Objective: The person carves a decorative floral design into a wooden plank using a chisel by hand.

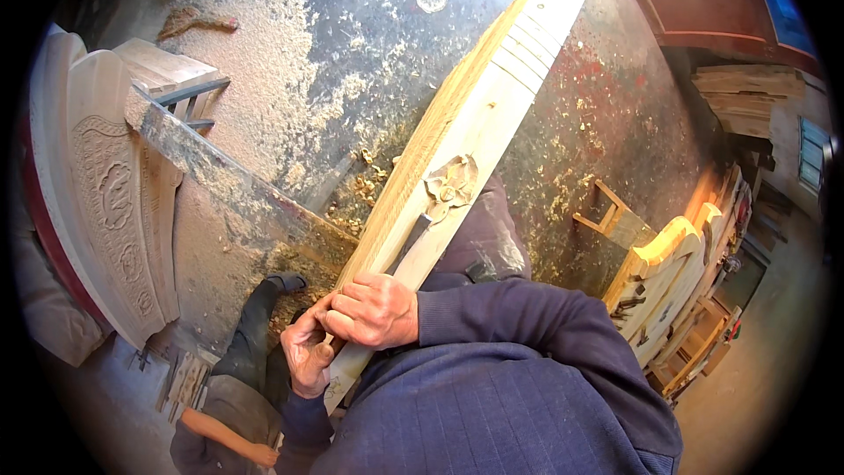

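Observation:
A long pale timber beam (457, 136) runs slantwise from my lap toward the bright top of the view. A flower-like relief (452, 182) is carved into its upper face. My right hand (374, 310) is closed in a fist around a carving chisel, whose dark metal blade (411, 242) lies along the beam with its tip just short of the carving. My left hand (308, 354), close below the right, has its fingers curled at the handle end, most of which is hidden by the hands.
A carved wooden panel (119, 202) stands at the left beside a dusty plank (237, 180). Sawdust (264, 62) covers the floor there. A small wooden stool (620, 220) and a bench with several tools (655, 290) are at the right. Another person (233, 413) sits at lower left.

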A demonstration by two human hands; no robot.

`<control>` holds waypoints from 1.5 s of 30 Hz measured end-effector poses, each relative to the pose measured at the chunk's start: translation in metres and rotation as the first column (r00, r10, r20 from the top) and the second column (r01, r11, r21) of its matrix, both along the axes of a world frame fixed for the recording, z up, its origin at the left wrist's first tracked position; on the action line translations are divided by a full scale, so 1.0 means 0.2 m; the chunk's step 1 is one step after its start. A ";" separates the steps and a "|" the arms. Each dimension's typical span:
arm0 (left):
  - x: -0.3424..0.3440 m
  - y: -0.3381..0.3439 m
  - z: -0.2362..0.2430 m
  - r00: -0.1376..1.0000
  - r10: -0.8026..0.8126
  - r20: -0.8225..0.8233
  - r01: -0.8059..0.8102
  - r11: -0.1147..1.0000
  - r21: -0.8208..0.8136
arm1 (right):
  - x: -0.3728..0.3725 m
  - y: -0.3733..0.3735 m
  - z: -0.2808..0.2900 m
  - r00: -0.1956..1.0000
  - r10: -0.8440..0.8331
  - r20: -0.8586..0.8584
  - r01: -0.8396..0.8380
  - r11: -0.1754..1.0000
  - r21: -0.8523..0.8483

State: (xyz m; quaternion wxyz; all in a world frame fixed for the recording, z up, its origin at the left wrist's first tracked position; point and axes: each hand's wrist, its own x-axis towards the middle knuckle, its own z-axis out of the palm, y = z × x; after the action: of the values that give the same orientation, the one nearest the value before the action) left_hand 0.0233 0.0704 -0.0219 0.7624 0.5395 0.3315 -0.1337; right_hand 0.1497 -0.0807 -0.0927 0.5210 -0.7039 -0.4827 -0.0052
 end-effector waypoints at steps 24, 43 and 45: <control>0.03 -0.07 -0.05 0.994 0.065 0.093 -0.074 0.992 0.099 | 0.03 -0.01 -0.04 0.999 0.019 -0.048 -0.017 0.999 0.040; 0.01 -0.17 0.02 0.994 -0.027 0.103 -0.002 0.960 0.279 | 0.00 -0.17 0.04 0.993 0.116 -0.004 -0.116 0.990 -0.083; -0.02 -0.20 0.03 0.991 -0.052 0.123 0.006 0.937 0.348 | -0.01 -0.16 0.04 0.993 0.119 0.004 -0.119 0.992 -0.052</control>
State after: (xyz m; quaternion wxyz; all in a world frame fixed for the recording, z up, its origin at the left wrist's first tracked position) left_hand 0.0184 0.0312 -0.0168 0.6731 0.6779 0.2915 -0.0488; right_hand 0.1478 -0.1129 -0.0848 0.5002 -0.6871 -0.5257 0.0359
